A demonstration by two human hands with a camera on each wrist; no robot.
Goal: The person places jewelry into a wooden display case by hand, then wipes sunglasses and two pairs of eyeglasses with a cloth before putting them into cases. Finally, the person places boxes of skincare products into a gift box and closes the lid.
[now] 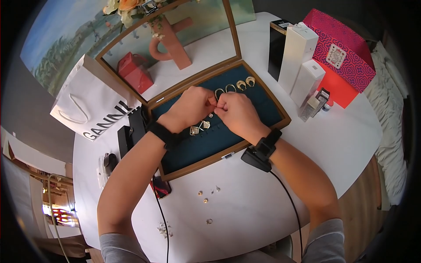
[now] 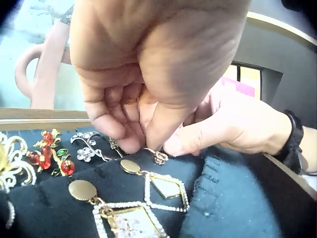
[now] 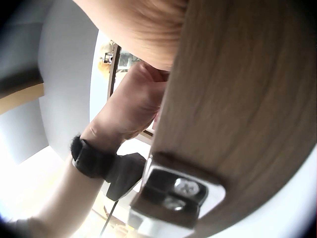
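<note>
Jewellery piece (image 2: 159, 157), small and sparkling, is pinched in the grip of the left hand (image 1: 186, 107), and the right hand (image 1: 239, 114), fingers curled, closes its own grip on it from the other side. Both hands work low over the dark blue lining (image 1: 193, 154) of an open wooden case (image 1: 203, 162), near diamond-shaped earrings (image 2: 167, 188), with gold hoops (image 1: 230, 88) just beyond the knuckles. Loose small pieces (image 1: 205, 200) lie on the white surface (image 1: 254, 206), a paper bag (image 1: 87, 101) stands left of the case and white boxes (image 1: 298, 61) stand to its right
</note>
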